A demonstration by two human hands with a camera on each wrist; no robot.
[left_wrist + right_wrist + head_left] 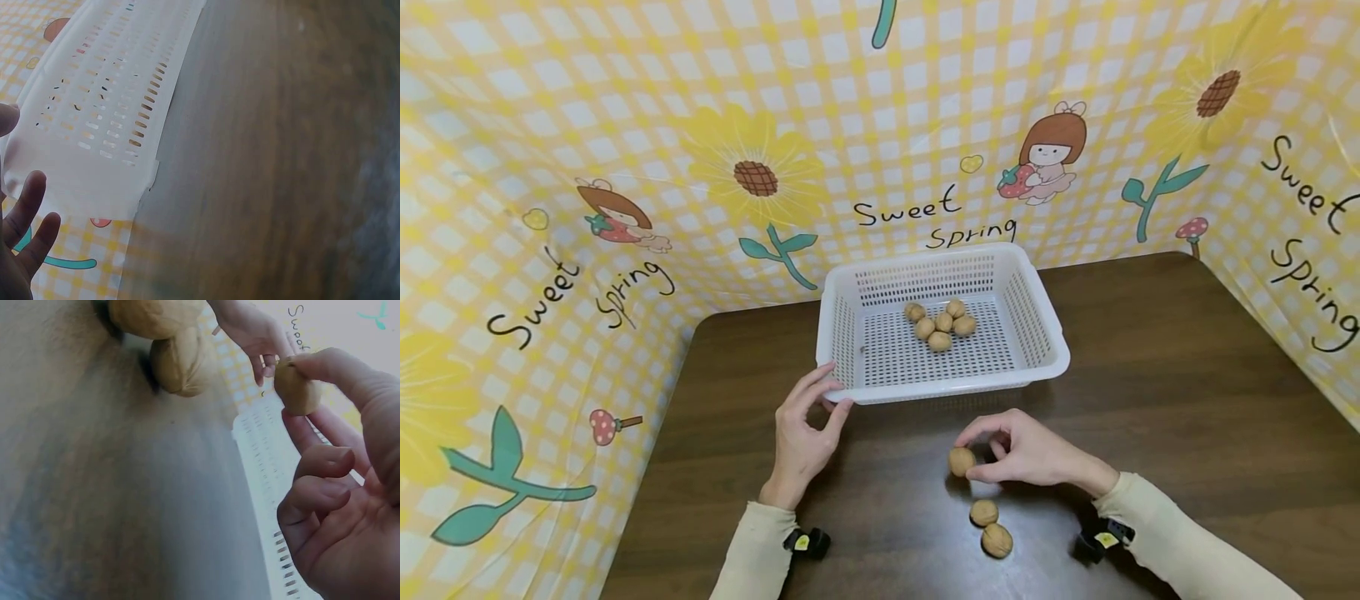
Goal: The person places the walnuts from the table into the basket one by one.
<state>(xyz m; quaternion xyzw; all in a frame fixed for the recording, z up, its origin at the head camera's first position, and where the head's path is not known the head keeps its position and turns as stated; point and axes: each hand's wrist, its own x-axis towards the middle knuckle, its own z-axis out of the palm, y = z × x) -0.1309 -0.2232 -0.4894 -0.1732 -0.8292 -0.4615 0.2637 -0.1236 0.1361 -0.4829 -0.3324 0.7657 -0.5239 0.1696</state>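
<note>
A white perforated plastic basket [947, 392] stands at the back of the table with several walnuts [939, 342] lying in it. At its near left corner my left hand [805, 437] grips the rim; in the left wrist view the fingers [28, 206] lie by the outer wall. My right hand [1030, 450] pinches a walnut [961, 462] between thumb and fingertips, in front of the basket. The right wrist view shows this walnut [297, 387] at the fingertips, the other fingers curled. Two more walnuts [997, 540] lie on the table, close together, nearer me than the right hand.
The dark wooden table [1150, 358] carries all of this. A yellow-and-white checked cloth [880, 125] with printed flowers and lettering hangs behind and at both sides, close behind the basket. A black strap with a device [1105, 537] sits at each wrist.
</note>
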